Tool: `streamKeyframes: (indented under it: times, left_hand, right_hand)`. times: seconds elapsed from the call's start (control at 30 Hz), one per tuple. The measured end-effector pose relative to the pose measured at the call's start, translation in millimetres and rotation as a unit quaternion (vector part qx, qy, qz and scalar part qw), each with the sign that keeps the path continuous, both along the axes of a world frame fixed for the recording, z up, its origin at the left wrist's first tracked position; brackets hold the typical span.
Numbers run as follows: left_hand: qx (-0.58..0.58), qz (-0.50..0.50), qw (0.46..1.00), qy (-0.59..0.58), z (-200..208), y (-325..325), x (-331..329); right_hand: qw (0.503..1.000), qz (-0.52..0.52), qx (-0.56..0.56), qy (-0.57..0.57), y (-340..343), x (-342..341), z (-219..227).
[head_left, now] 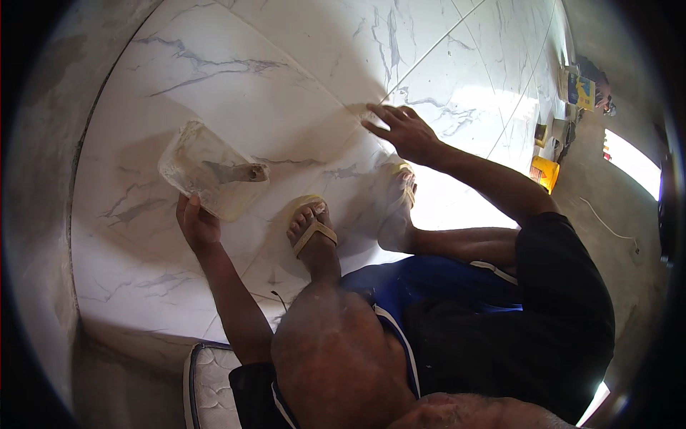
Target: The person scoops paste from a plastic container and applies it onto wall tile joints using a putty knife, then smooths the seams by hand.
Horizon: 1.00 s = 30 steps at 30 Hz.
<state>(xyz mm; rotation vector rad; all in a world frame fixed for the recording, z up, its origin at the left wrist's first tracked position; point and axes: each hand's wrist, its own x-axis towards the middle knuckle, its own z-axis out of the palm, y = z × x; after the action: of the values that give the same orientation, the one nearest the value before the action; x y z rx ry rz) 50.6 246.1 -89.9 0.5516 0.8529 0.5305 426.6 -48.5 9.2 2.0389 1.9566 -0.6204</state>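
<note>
My left hand grips the near edge of a whitish, see-through plastic tub, thumb at its rim. The tub is smeared inside with pale residue. A putty knife lies in it, its handle end resting toward the right side. My right hand reaches over the marbled white tiles, its fingertips at or just above the spot where the joint lines meet. Its fingers are apart, and I see nothing held in them.
My feet in tan flip-flops are planted on the tiles between my hands. A grey wall bounds the left. Yellow packages stand along the right edge, near a thin white cord. A mattress lies at lower left.
</note>
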Motion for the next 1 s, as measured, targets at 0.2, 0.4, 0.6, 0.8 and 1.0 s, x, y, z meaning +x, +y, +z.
streamKeyframes:
  times: [0.2, 0.4, 0.6, 0.8, 1.0]
  left_hand:
    - [-0.005, 0.005, 1.0, 0.003, -2.5, 1.2, -1.6]
    - [-0.008, -0.005, 1.0, 0.0, 2.3, 0.5, 2.3]
    - [-0.004, -0.003, 1.0, -0.009, -2.3, 1.2, -1.8]
    - [-0.003, -0.004, 1.0, -0.001, 0.4, 0.2, 1.5]
    - [0.002, -0.011, 0.999, 0.035, 3.5, 0.7, 1.8]
  right_hand:
    - [0.996, -0.063, 0.05, -0.034, 17.6, -3.9, -8.3]
    - [1.0, -0.006, 0.017, -0.023, -7.9, 7.1, 0.7]
    - [0.994, -0.109, 0.0, -0.008, 11.1, 6.7, -4.6]
    - [0.998, -0.051, 0.009, -0.02, 4.3, 10.5, -3.2]
    - [0.999, -0.027, 0.033, -0.016, -6.2, 11.9, -13.8]
